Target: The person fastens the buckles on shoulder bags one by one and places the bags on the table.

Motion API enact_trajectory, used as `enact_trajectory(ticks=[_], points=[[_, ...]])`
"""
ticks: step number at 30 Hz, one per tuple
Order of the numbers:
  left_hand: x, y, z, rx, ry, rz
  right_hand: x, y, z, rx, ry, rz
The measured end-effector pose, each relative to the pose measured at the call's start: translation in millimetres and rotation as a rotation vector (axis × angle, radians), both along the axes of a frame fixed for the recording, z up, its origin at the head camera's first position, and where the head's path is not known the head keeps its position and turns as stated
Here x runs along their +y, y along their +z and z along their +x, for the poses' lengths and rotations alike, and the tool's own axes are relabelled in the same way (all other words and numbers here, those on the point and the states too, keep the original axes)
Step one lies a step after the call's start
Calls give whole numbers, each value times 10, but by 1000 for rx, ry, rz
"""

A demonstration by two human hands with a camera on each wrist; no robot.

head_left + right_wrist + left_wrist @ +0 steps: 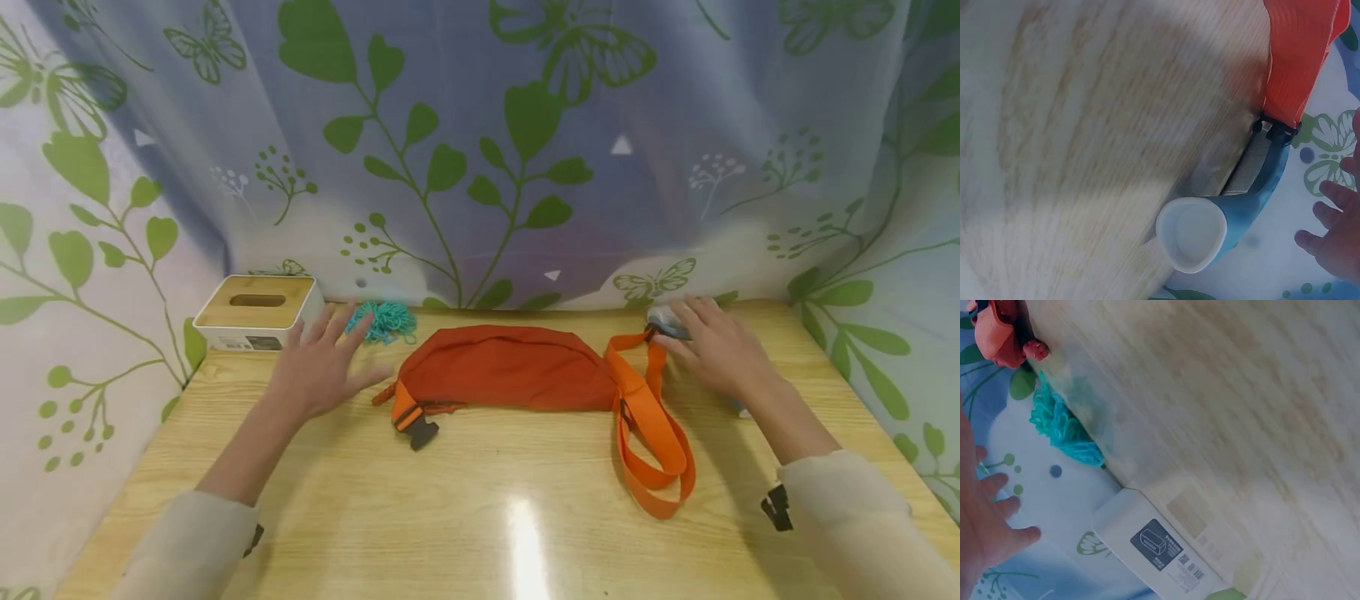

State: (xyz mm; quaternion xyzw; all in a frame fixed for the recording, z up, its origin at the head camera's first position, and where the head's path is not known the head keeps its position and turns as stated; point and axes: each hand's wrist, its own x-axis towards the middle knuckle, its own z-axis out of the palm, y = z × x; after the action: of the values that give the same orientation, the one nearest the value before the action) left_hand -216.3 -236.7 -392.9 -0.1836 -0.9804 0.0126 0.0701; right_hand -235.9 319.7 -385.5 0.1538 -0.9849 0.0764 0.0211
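A red-orange waist bag (510, 371) lies flat across the table, a black buckle (420, 432) at its left end. Its orange strap (675, 454) is looped at the right. My left hand (311, 375) hovers with spread fingers, nearest a bundle of teal cord (390, 321) and a white tissue box (1160, 547) with a wooden lid. Fingers extended, my right hand (716, 346) is over a blue object with a white cup-shaped end (1191, 234), partly hidden in the head view. In the right wrist view, that hand (1338, 234) appears apart from it and holds nothing.
The light wooden table (450, 517) ends at a patterned curtain (450, 167), which hangs along the back and both sides. The strap's black end buckle (1277, 130) lies beside the blue object, near the back edge.
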Motion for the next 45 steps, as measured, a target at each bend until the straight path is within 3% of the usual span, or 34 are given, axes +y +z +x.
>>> enact_trajectory(ticks=[3, 7, 9, 14, 17, 28, 37, 45], points=[[-1, -33, 15, -25, -12, 0, -8, -20, 3, -33, 24, -13], [-11, -90, 30, -34, -47, 66, 1, -54, 6, -92, 45, -69], [-29, -126, 30, -17, -106, 118, 17, -75, 3, -99, 49, -95], [-84, -233, 11, 18, -335, 232, 53, -127, -28, -117, 94, -140], [-95, -273, 9, 29, -411, 268, 61, -144, -42, -125, 119, -152], [-4, -343, 45, 30, -506, 305, 67, -158, -69, -68, 153, -146], [153, -319, 122, -70, -516, 333, 22, -163, -114, -15, 195, -140], [277, -319, 166, -40, -614, 296, 0, -159, -163, -38, 201, -190]])
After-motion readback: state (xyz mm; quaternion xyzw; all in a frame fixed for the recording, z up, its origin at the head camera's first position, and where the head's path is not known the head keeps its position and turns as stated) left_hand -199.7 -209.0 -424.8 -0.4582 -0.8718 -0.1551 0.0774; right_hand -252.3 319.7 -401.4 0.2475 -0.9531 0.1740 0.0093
